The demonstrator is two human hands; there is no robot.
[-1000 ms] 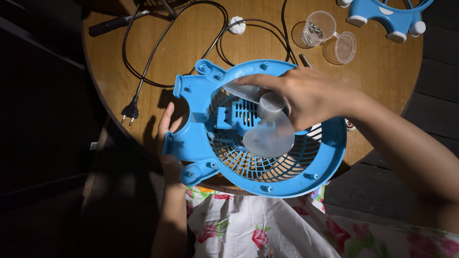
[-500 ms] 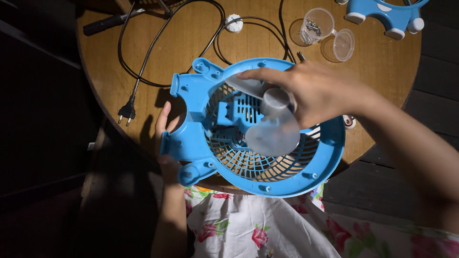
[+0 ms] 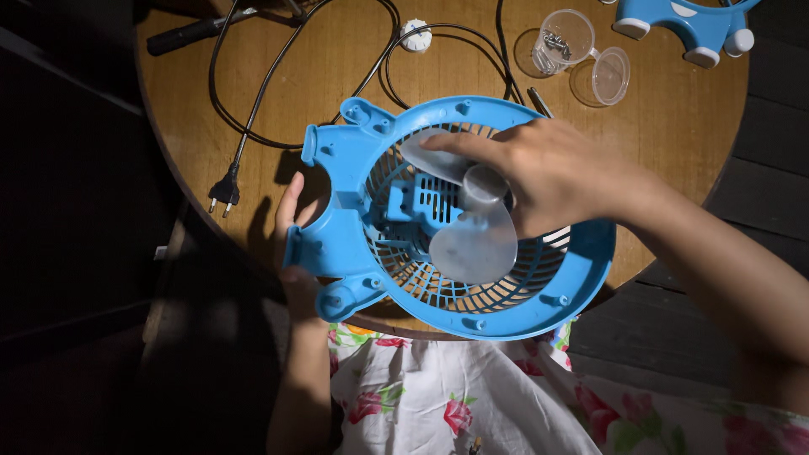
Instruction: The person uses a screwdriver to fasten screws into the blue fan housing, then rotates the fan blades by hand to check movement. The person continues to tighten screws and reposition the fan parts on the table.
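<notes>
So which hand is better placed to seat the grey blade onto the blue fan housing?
Right. The right hand already grips the grey fan blade at its hub over the grille. The left hand holds the blue fan housing by its edge, steadying it.

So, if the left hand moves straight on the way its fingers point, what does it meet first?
Probably bare wooden table, then the black power cord; the left hand points up past the blue fan housing. Depth is unclear.

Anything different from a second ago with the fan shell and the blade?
Little. The blue fan housing has tilted slightly, its lower rim sitting a bit higher and its right side lower. The right hand stays on the translucent grey blade over the grille; the left hand still grips the housing's left edge. Cord, plug and clear cups stay put on the table.
</notes>
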